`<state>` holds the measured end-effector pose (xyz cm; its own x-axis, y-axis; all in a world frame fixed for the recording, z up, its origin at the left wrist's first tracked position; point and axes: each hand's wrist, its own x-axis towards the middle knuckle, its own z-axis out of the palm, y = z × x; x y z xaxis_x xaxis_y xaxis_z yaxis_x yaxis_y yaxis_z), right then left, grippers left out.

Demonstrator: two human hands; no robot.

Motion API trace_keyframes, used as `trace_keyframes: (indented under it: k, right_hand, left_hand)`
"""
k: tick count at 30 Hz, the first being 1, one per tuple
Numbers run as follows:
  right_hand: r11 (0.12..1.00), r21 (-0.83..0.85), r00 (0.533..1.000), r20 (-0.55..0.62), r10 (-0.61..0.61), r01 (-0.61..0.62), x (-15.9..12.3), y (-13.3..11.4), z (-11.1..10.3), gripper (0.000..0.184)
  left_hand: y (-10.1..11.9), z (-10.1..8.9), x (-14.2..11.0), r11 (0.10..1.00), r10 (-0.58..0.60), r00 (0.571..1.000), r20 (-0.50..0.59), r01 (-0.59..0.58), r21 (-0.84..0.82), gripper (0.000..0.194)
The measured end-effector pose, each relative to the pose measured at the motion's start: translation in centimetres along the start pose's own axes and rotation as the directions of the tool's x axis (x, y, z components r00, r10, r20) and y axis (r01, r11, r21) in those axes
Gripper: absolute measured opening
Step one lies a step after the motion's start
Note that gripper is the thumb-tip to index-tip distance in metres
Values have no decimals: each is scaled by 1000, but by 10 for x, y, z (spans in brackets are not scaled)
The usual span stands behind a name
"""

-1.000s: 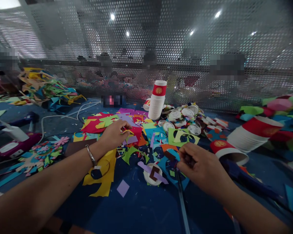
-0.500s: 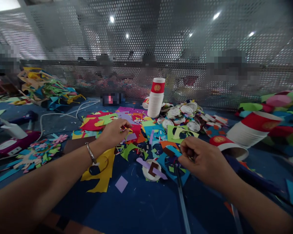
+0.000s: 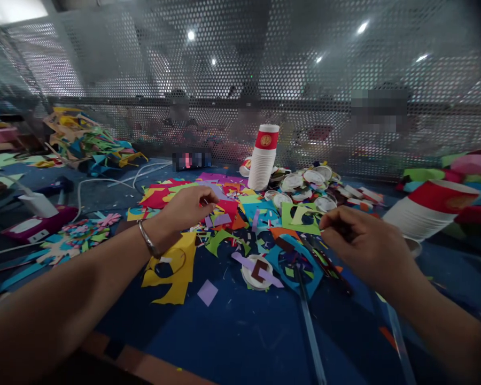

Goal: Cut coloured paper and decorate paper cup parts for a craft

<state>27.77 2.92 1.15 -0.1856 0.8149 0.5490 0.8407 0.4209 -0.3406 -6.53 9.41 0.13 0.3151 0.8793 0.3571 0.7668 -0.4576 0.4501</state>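
Note:
My left hand (image 3: 188, 207), with a silver bangle at the wrist, hovers over coloured paper scraps (image 3: 170, 195). Its fingers are curled with thumb and forefinger close together; what they hold, if anything, is hidden. To the right, my right hand (image 3: 358, 238) is closed in a pinch beside a green paper sheet with cut-out holes (image 3: 299, 214). I cannot make out anything in it. Between the hands lies a white round lid (image 3: 246, 277) with a lilac strip and a brown paper square across it. A blue paper cut-out (image 3: 316, 278) lies right of it.
A tall stack of paper cups (image 3: 261, 168) stands at the back, beside a pile of round white discs (image 3: 292, 182). Another cup stack (image 3: 412, 216) leans at right. A purple power strip (image 3: 40, 227) with a white plug and cable lies left. A perforated metal screen (image 3: 224, 69) rises behind.
My right hand has moved right and away from the blue cut-out, uncovering thin dark items beside it. My left hand stays curled over the scraps. The view has shifted slightly left.

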Motion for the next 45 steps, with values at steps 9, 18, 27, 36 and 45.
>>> trace_keyframes:
  k: [9,18,27,36,45]
  right_hand:
    - [998,-40,995,83,-51,55,1,0,8,10]
    - [998,-46,986,161,-43,51,1,4,14,11]
    - [999,-30,984,175,-36,42,0,0,12,12]
    - [999,7,977,212,-32,31,-1,1,15,14]
    - [999,-17,973,228,-23,27,-2,-3,14,18]
  left_hand:
    - [-2,-58,-11,990,-25,876,482,-44,132,20]
    - [-6,-55,-24,974,-115,800,589,-26,226,28]
    - [-6,-74,-17,987,5,797,603,-101,126,11]
    - [-17,-81,-7,997,-15,915,403,43,-62,15]
    - [10,-41,-7,774,-206,969,139,248,-582,24]
